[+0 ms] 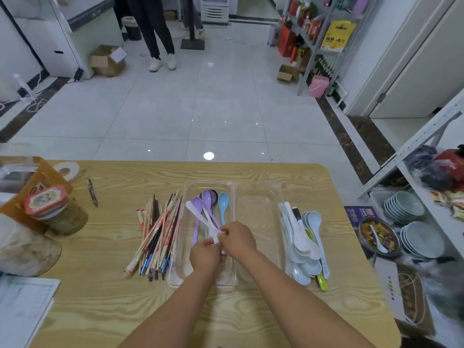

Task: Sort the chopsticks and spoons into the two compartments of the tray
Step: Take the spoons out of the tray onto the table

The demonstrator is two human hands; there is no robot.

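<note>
A clear two-compartment tray (259, 189) lies on the wooden table. Its left compartment holds purple spoons (206, 197), a blue spoon (223, 201) and white spoons (194, 210); the right compartment looks bare. Over the left compartment my left hand (204, 256) and my right hand (238, 239) meet and both grip the handles of the white spoons. A heap of chopsticks (160, 232), some in paper sleeves, lies left of the tray. A pile of white and pale-blue spoons (305, 244) lies right of it.
Jars and a lidded tin (46, 203) stand at the table's left, with a pen (92, 189) and papers (22, 305) nearby. Stacked plates (414, 237) sit on a shelf to the right. A person's legs (158, 33) stand far across the tiled floor.
</note>
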